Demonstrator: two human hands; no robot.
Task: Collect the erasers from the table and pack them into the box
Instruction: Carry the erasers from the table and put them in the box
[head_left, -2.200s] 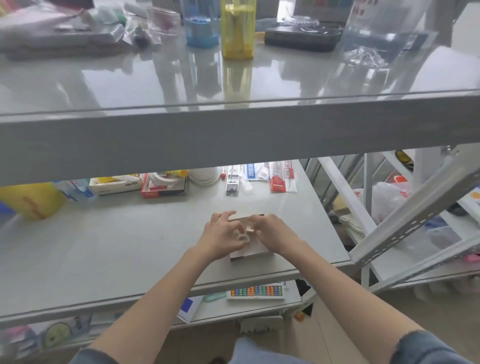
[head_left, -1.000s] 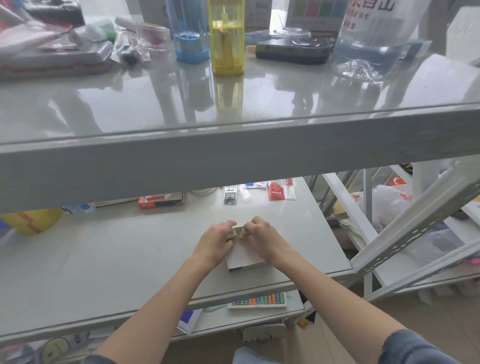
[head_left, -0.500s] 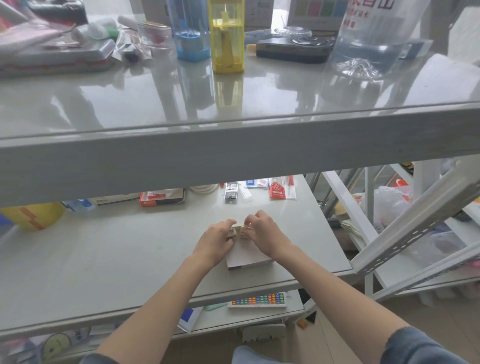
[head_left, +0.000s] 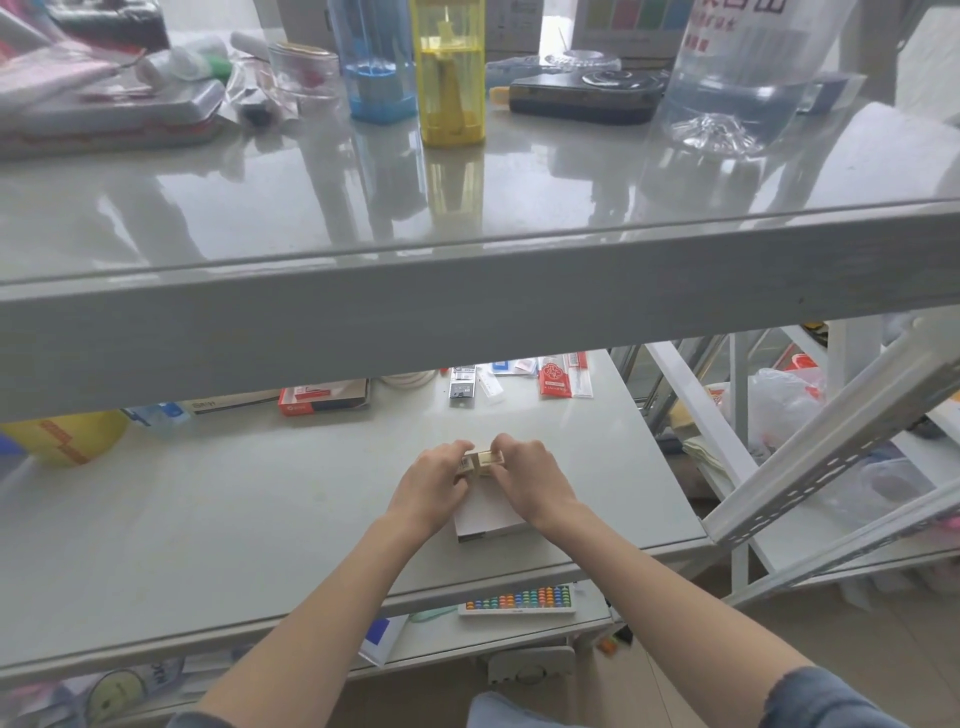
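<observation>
A small white box lies on the middle shelf near its front edge. Both my hands sit over its far end. My left hand and my right hand have their fingers curled round the brown cardboard flap end of the box, pinching it between them. No loose erasers show on the shelf; the inside of the box is hidden by my hands.
The top shelf juts out above, carrying blue and yellow containers and a water bottle. Red packets and a red box lie at the back. An abacus lies on the shelf below. A white metal rack stands right.
My hands have slid from the middle of the box to its far end and now pinch the flap there. The view has tilted slightly.
</observation>
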